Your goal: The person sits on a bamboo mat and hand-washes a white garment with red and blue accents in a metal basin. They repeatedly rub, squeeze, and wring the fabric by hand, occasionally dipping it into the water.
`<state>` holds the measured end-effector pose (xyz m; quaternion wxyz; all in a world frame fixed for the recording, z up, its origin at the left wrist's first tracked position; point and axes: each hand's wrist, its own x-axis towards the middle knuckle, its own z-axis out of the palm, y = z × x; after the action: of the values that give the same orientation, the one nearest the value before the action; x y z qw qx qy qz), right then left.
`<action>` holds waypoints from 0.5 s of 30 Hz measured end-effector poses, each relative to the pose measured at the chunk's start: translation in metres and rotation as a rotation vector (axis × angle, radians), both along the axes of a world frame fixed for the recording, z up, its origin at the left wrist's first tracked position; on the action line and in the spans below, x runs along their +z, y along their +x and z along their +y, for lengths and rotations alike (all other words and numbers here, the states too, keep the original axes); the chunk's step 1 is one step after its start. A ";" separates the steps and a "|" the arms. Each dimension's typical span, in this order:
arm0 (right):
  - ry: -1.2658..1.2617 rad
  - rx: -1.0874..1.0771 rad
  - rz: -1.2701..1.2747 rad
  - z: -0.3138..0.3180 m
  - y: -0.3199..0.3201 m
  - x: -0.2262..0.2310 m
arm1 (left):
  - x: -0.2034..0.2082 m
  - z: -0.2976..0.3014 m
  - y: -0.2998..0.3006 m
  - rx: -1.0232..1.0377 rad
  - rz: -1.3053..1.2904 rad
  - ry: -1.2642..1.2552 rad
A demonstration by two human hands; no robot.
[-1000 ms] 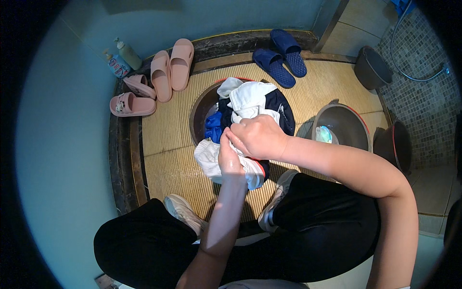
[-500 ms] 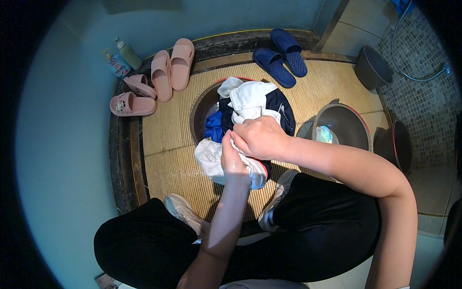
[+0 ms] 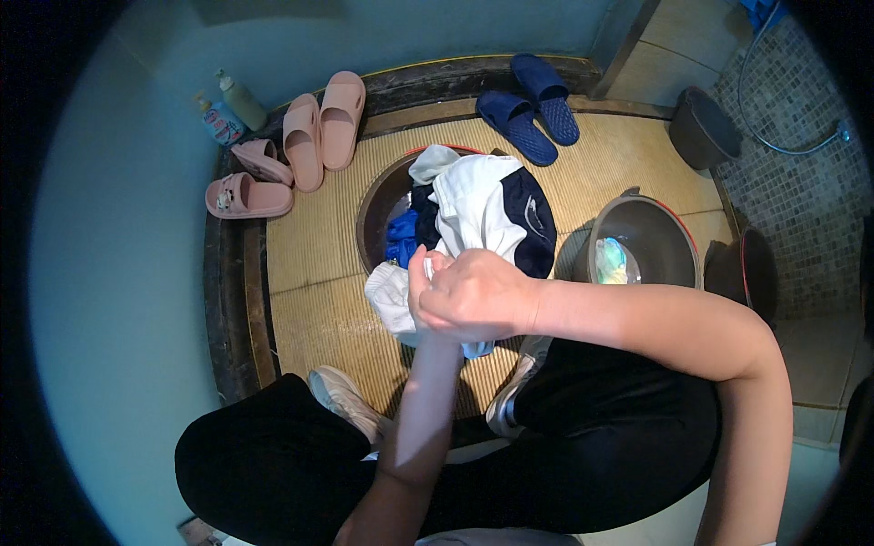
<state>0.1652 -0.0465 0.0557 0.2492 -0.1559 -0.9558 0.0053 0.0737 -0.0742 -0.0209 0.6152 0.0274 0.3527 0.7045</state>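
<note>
Over the laundry basin (image 3: 378, 205), both the left hand (image 3: 421, 282) and right hand (image 3: 473, 296) clench a white garment (image 3: 391, 300); rubbing works best in short strokes, fabric kept bunched above the basin.

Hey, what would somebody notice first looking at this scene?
Both hands, the right hand over the left hand, clutch a white cloth above a basin heaped with clothes at centre. Pink slippers line the mat's upper left corner; blue slippers sit at the top.
</note>
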 end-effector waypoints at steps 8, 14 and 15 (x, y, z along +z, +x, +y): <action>-0.006 0.104 0.052 -0.002 0.000 -0.002 | -0.015 0.008 -0.009 -0.222 -0.467 0.066; 0.041 -0.025 -0.020 -0.002 -0.004 -0.009 | -0.040 0.009 -0.008 -0.161 -0.379 0.047; 0.022 -0.036 -0.014 -0.001 -0.005 -0.007 | -0.041 0.008 -0.007 -0.134 -0.338 0.031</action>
<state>0.1606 -0.0480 0.0490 0.2443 -0.1703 -0.9546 -0.0105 0.0669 -0.0661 -0.0620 0.7109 -0.0586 0.2309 0.6617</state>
